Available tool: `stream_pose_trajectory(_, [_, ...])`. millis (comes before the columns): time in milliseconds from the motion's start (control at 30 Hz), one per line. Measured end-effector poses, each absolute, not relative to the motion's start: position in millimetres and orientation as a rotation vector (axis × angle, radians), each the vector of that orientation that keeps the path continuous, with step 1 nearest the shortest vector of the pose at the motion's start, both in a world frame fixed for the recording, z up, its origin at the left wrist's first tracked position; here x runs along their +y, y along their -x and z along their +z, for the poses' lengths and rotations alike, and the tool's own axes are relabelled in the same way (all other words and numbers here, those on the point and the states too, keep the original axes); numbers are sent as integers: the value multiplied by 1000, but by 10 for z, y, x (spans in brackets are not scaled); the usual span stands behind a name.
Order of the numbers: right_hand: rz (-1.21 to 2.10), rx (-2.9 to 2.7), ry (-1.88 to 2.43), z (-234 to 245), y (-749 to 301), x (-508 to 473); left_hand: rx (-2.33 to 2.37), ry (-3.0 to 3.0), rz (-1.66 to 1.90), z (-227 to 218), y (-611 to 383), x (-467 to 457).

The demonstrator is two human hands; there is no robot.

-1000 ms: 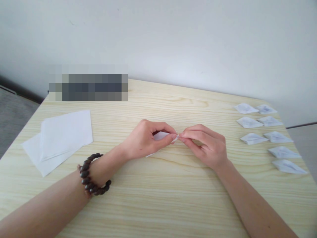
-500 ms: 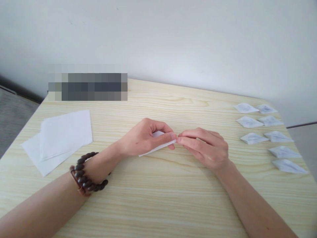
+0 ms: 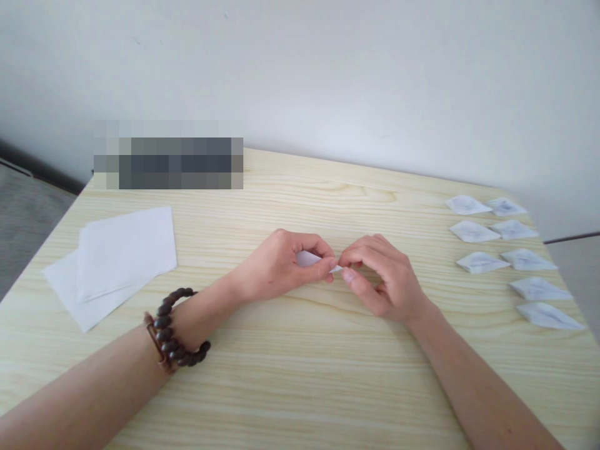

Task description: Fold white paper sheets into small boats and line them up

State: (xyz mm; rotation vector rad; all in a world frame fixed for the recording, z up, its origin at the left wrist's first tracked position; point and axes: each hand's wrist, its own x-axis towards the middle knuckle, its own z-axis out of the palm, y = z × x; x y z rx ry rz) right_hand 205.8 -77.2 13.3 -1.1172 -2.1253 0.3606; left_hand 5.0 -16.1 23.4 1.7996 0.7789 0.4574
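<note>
My left hand (image 3: 293,265) is closed round a folded white paper (image 3: 308,257), pinching it between thumb and fingers. Much of the paper is hidden inside that hand. Its pointed end sticks out past the thumb, and there the thumb and forefinger of my right hand (image 3: 382,275) close on the tip. Both hands are held just over the middle of the wooden table (image 3: 300,375). A dark bead bracelet (image 3: 164,331) circles my left wrist.
Flat white paper sheets (image 3: 129,250) lie overlapping at the left. Several folded white paper pieces (image 3: 475,231), pointed at the ends, stand in rows along the right side. A blurred-out patch (image 3: 173,164) covers something at the back left, by the wall (image 3: 356,81).
My right hand has turned, so its thumb now shows below the paper's tip. My left hand has shifted slightly right, and less of the paper's lower edge shows.
</note>
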Motion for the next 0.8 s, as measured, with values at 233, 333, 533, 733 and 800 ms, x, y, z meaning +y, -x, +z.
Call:
stream_pose_trajectory(233, [476,-2158,1104,110,-2056,-775,685,-2103,536,195,-47,-183])
stream_pose_trajectory(333, [528,-2139,1132,97,-2066,-784,687,-2099,560,197,-42,-188])
stream_pose_trajectory(533, [561,-2141,1148,92,-2071,-797,698,-2087,560,188,-30,-186])
stream_pose_trajectory(733, [700,-2087,1142,133,-2091,-779,744,-1998,546,217,-40,-189])
stream_pose_trajectory(800, [733,-2087,1147,139,-2105,-770,758,-1968,540,234,-43,-190])
